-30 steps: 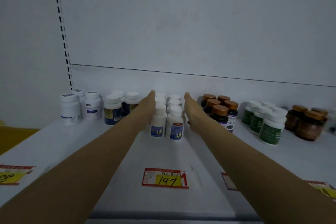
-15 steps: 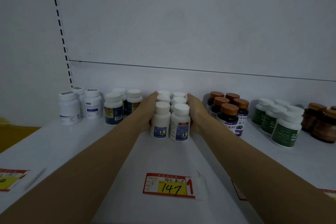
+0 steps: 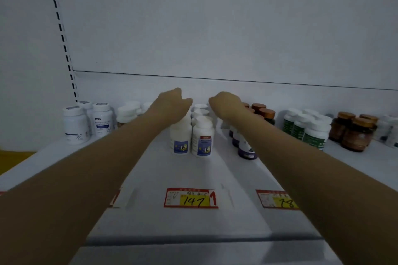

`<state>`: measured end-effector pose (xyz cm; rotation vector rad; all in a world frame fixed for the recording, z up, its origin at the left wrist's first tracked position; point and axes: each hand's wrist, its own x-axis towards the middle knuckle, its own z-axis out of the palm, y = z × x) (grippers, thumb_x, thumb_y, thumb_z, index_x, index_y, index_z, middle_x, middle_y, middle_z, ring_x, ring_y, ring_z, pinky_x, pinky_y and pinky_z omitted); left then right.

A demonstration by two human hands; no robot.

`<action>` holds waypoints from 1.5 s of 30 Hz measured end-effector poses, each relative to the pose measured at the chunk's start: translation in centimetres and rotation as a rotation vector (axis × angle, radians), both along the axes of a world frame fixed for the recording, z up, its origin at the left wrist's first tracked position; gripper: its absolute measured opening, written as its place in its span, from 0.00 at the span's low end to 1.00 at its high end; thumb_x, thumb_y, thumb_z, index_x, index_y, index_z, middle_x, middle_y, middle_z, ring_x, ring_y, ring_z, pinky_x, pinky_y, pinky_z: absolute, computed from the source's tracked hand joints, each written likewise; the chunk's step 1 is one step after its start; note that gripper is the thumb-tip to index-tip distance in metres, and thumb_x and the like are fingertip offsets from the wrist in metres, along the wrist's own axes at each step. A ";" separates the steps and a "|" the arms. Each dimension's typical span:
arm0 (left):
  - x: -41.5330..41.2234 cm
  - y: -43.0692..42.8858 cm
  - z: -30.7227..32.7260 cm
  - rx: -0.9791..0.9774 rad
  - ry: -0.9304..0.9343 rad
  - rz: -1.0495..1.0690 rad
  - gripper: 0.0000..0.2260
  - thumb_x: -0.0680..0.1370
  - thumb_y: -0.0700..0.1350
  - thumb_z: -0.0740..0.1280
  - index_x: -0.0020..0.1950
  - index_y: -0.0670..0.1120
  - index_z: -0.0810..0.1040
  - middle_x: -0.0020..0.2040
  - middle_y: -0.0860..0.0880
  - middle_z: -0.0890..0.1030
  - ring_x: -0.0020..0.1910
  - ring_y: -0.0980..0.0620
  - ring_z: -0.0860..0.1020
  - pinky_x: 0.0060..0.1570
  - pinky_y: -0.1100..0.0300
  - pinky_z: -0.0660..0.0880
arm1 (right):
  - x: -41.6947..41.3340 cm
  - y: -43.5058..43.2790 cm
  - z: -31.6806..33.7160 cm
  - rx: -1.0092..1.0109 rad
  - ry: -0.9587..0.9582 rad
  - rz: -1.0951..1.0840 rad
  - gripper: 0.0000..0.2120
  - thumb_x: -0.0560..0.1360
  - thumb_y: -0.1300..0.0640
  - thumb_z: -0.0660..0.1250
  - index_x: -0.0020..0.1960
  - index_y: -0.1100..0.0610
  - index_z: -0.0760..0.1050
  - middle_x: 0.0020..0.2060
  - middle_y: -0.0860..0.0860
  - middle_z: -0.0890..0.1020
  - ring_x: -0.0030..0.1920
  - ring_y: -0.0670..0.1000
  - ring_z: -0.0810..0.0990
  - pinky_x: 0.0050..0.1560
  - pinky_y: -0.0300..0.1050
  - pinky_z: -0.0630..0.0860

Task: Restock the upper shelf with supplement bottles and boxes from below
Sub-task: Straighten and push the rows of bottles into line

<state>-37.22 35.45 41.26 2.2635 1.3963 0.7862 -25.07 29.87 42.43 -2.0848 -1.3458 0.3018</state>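
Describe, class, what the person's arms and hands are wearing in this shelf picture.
Nothing shows on them: the left hand and right hand are bare, without gloves. Both forearms are uncovered to the frame's edge; no sleeves, watch or bracelets are visible. Rings cannot be made out.

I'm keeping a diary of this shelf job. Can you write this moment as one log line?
left hand: above white bottles, empty | right hand: same | shelf: stocked
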 end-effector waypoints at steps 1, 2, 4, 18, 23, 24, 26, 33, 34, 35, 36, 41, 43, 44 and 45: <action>0.1 -0.4 0.5 0.053 0.114 -0.020 0.15 0.80 0.49 0.58 0.63 0.42 0.72 0.68 0.40 0.71 0.60 0.44 0.72 0.52 0.59 0.65 | 0.0 -0.6 0.5 -0.031 -0.107 0.012 0.12 0.79 0.63 0.55 0.57 0.65 0.74 0.59 0.61 0.77 0.51 0.57 0.74 0.42 0.41 0.72; 0.3 -0.9 0.9 0.082 0.217 -0.039 0.12 0.79 0.48 0.60 0.57 0.43 0.73 0.65 0.40 0.73 0.55 0.44 0.72 0.49 0.60 0.64 | 0.1 -1.1 0.8 -0.055 -0.177 0.019 0.13 0.78 0.63 0.55 0.56 0.65 0.74 0.59 0.60 0.78 0.49 0.55 0.73 0.39 0.40 0.71; 0.6 -1.8 1.5 0.110 0.357 -0.064 0.12 0.79 0.49 0.61 0.55 0.42 0.74 0.62 0.40 0.75 0.54 0.44 0.73 0.46 0.59 0.65 | 0.3 -2.5 1.4 -0.075 -0.305 0.025 0.16 0.78 0.61 0.56 0.62 0.66 0.73 0.62 0.59 0.76 0.56 0.56 0.75 0.51 0.43 0.73; 7.0 -8.8 2.4 0.190 0.372 -0.300 0.09 0.78 0.42 0.62 0.56 0.40 0.74 0.52 0.43 0.77 0.48 0.50 0.69 0.34 0.63 0.64 | 7.5 -10.7 2.4 -0.220 -0.576 -0.065 0.17 0.78 0.58 0.58 0.65 0.62 0.72 0.62 0.58 0.77 0.62 0.56 0.75 0.60 0.46 0.73; 10.5 -11.1 1.5 0.175 0.531 -0.230 0.16 0.77 0.38 0.64 0.65 0.41 0.71 0.54 0.47 0.76 0.62 0.46 0.73 0.55 0.59 0.70 | 10.7 -11.6 0.5 -0.278 -0.578 -0.021 0.18 0.79 0.59 0.57 0.67 0.63 0.70 0.64 0.59 0.75 0.64 0.57 0.74 0.60 0.45 0.72; 11.0 -11.2 1.3 0.154 0.542 -0.209 0.18 0.77 0.39 0.66 0.66 0.41 0.69 0.57 0.46 0.76 0.63 0.46 0.72 0.58 0.59 0.70 | 11.4 -11.6 0.2 -0.281 -0.572 -0.003 0.18 0.79 0.59 0.57 0.67 0.63 0.70 0.63 0.59 0.75 0.62 0.57 0.74 0.58 0.45 0.72; 11.7 -11.1 0.7 0.069 0.517 -0.160 0.22 0.75 0.41 0.70 0.66 0.40 0.68 0.64 0.43 0.74 0.64 0.45 0.72 0.58 0.59 0.70 | 12.6 -11.3 -0.5 -0.276 -0.557 0.032 0.16 0.79 0.59 0.58 0.65 0.63 0.70 0.61 0.59 0.76 0.56 0.56 0.76 0.47 0.43 0.71; 13.1 -9.9 -2.3 -0.178 0.295 -0.006 0.36 0.68 0.45 0.77 0.70 0.41 0.62 0.66 0.42 0.72 0.64 0.44 0.73 0.56 0.58 0.71 | 14.9 -9.3 -3.1 -0.300 -0.521 0.145 0.18 0.79 0.57 0.60 0.67 0.63 0.67 0.62 0.59 0.75 0.61 0.57 0.75 0.49 0.42 0.71; 13.1 -9.8 -2.6 -0.175 0.279 0.001 0.36 0.68 0.44 0.77 0.70 0.41 0.62 0.67 0.42 0.72 0.64 0.44 0.72 0.57 0.57 0.71 | 14.8 -9.1 -3.4 -0.310 -0.526 0.162 0.18 0.80 0.57 0.60 0.67 0.64 0.67 0.62 0.59 0.75 0.61 0.57 0.76 0.52 0.43 0.72; 13.1 -9.7 -2.8 -0.173 0.265 0.005 0.37 0.67 0.43 0.77 0.70 0.41 0.62 0.67 0.42 0.72 0.64 0.44 0.72 0.57 0.57 0.71 | 14.7 -9.0 -3.6 -0.317 -0.534 0.175 0.18 0.80 0.57 0.59 0.67 0.64 0.68 0.62 0.59 0.76 0.60 0.57 0.76 0.54 0.43 0.73; 13.1 -9.6 -3.0 -0.170 0.256 0.007 0.37 0.67 0.43 0.77 0.70 0.42 0.62 0.67 0.42 0.73 0.64 0.44 0.73 0.57 0.57 0.71 | 14.7 -8.8 -3.8 -0.318 -0.543 0.183 0.17 0.80 0.57 0.58 0.67 0.63 0.68 0.61 0.59 0.76 0.60 0.57 0.77 0.56 0.43 0.73; 12.9 -9.0 -3.3 -0.168 0.268 -0.019 0.37 0.65 0.43 0.78 0.69 0.43 0.65 0.65 0.43 0.75 0.62 0.44 0.74 0.60 0.54 0.74 | 14.3 -8.6 -4.1 -0.329 -0.550 0.169 0.16 0.80 0.58 0.58 0.65 0.63 0.71 0.59 0.59 0.77 0.55 0.55 0.78 0.50 0.40 0.72; 12.9 -9.0 -3.3 -0.162 0.279 -0.026 0.36 0.66 0.43 0.78 0.69 0.42 0.65 0.65 0.43 0.75 0.62 0.44 0.74 0.60 0.54 0.74 | 14.2 -8.9 -3.8 -0.330 -0.576 0.169 0.15 0.80 0.59 0.58 0.64 0.64 0.71 0.59 0.59 0.78 0.55 0.55 0.78 0.50 0.41 0.72; 12.8 -9.1 -3.2 -0.158 0.288 -0.029 0.35 0.67 0.43 0.77 0.69 0.42 0.65 0.65 0.43 0.74 0.62 0.44 0.74 0.60 0.54 0.73 | 14.1 -9.2 -3.5 -0.330 -0.593 0.166 0.15 0.80 0.59 0.57 0.64 0.64 0.71 0.59 0.59 0.77 0.57 0.56 0.77 0.50 0.42 0.72; 12.8 -9.1 -3.1 -0.155 0.301 -0.028 0.34 0.67 0.43 0.77 0.68 0.41 0.65 0.65 0.42 0.74 0.62 0.44 0.74 0.59 0.55 0.73 | 14.0 -9.6 -3.1 -0.326 -0.611 0.162 0.15 0.80 0.59 0.57 0.64 0.65 0.71 0.59 0.59 0.77 0.59 0.56 0.77 0.49 0.42 0.71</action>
